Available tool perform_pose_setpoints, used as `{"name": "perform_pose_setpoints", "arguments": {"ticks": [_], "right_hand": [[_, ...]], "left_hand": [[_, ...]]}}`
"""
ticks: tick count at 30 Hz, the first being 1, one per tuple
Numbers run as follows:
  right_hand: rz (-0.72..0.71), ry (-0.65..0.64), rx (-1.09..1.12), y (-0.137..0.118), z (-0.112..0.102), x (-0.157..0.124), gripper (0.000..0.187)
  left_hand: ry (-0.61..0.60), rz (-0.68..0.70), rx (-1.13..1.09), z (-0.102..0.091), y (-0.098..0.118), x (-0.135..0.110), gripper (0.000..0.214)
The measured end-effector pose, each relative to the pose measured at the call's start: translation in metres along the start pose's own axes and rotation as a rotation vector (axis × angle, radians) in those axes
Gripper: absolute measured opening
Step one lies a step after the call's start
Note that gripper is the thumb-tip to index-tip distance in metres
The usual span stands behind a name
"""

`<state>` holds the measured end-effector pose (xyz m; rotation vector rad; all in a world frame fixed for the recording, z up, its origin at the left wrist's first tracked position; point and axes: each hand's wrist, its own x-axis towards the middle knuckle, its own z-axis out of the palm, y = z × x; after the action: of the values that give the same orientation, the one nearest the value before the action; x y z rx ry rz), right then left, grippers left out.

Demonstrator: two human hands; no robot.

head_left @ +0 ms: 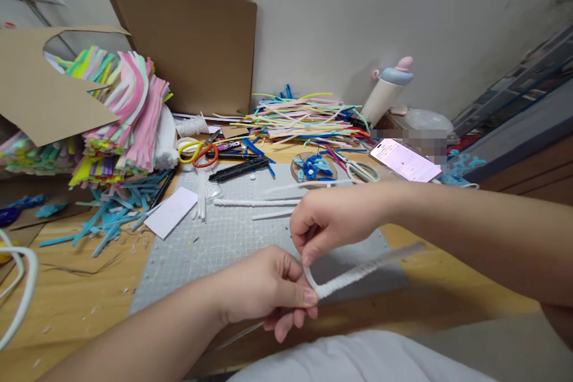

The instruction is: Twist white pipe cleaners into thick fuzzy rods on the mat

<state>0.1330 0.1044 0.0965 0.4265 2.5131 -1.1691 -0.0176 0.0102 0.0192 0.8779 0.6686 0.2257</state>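
Observation:
Low over the front of the grey cutting mat, my left hand [277,289] pinches a white pipe cleaner [344,279] near its coiled section between thumb and forefinger. From that pinch the coiled part slants up to the right, thinning to a blurred straight end. My right hand [324,221], just above, has its thumb and fingers closed on the loose strand that curves up from the coil. Behind the right hand, another twisted white pipe cleaner [250,203] lies on the mat, with straight white ones beside it.
The cutting mat [179,268] covers the wooden table [102,292]. Along the back lie a pipe-cleaner pile [304,119], orange-handled scissors [206,154], a blue flower piece [311,168], grey-handled scissors [363,172] and a phone [405,160]. A white card [171,213] and blue scraps [111,215] are left.

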Motion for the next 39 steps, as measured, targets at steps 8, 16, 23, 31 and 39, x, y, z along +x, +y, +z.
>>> {"name": "perform_pose_setpoints", "arguments": {"ticks": [8,16,23,31,39], "right_hand": [[0.405,0.105,-0.348,-0.043,0.019,0.001,0.023],[0.334,0.601,-0.409,-0.017,0.057,-0.007,0.016],[0.274,0.854,0.08,0.012,0.082,-0.002,0.015],[0.155,0.991,-0.055,0.017,0.088,0.013,0.014],[0.063,1.044,-0.252,0.013,0.099,0.02,0.016]], "left_hand": [[0.434,0.099,0.13,-0.006,-0.006,0.015,0.027],[0.647,0.276,0.033,-0.015,0.007,0.008,0.029],[0.564,0.374,-0.124,-0.009,0.013,0.004,0.022],[0.741,0.34,0.015,-0.014,0.008,0.009,0.019],[0.725,0.384,-0.05,-0.017,0.006,0.011,0.013]]}}
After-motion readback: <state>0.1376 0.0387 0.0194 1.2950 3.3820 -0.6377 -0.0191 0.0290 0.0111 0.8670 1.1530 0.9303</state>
